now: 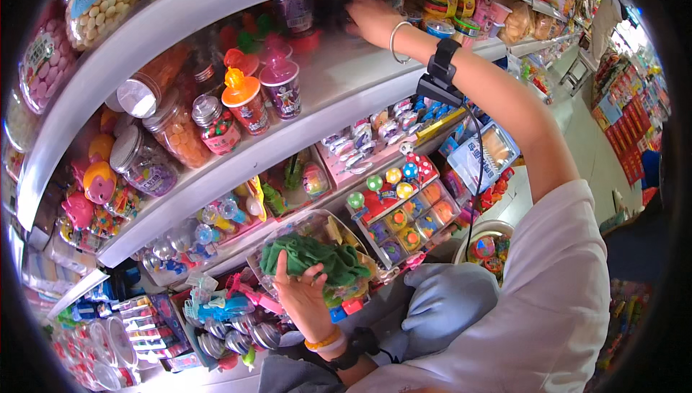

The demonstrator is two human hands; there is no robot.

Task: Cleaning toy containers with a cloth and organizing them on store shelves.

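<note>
My right hand (373, 17), with a bangle at its wrist, reaches deep onto the upper shelf among dark containers; its fingertips are blurred and partly hidden. A crumpled green cloth (313, 260) lies over a clear plastic bin (259, 274) lower down. Against the cloth's front rests my left hand (300, 290), palm up with fingers spread. Nearer on the shelf stand an orange-lidded candy cup (251, 112), a purple candy cup (284, 93) and a small jar of coloured candies (217, 131).
A shelf edge (324, 106) curves between my arms. Below it sit a divided box of small toys (405, 225) and packaged goods. Candy jars (146, 166) line the left. At the right are a round tub (511, 228) and a floor aisle (573, 117).
</note>
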